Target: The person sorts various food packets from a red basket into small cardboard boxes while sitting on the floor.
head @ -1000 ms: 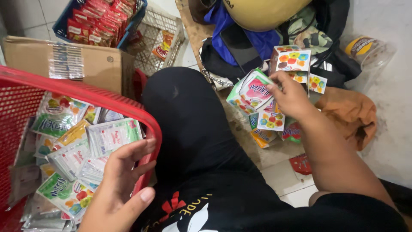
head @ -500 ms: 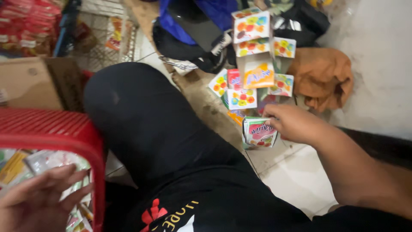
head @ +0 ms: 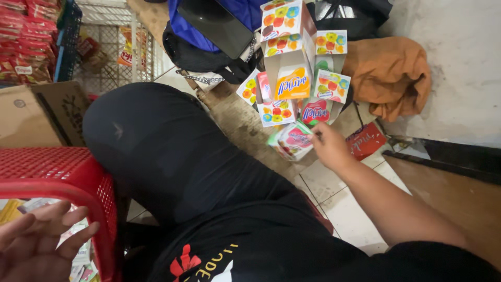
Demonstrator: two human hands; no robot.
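While the right hand (head: 327, 147) at frame center grips a small pink-and-green carton (head: 291, 140), the box juts up-left from the fingers, long axis slanting w/ the box stack (head: 292, 62) just above. Left hand (head: 36, 248), lower left, fingers spread loose over packets in the red basket (head: 62, 172), holds nothing & is well apart.

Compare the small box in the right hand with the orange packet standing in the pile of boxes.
The small box is mostly white, green and pink; the orange packet is orange. The small box lies tilted in the right hand, low over the floor; the orange packet stands upright, untouched, among the stacked boxes. Both are small printed packages.
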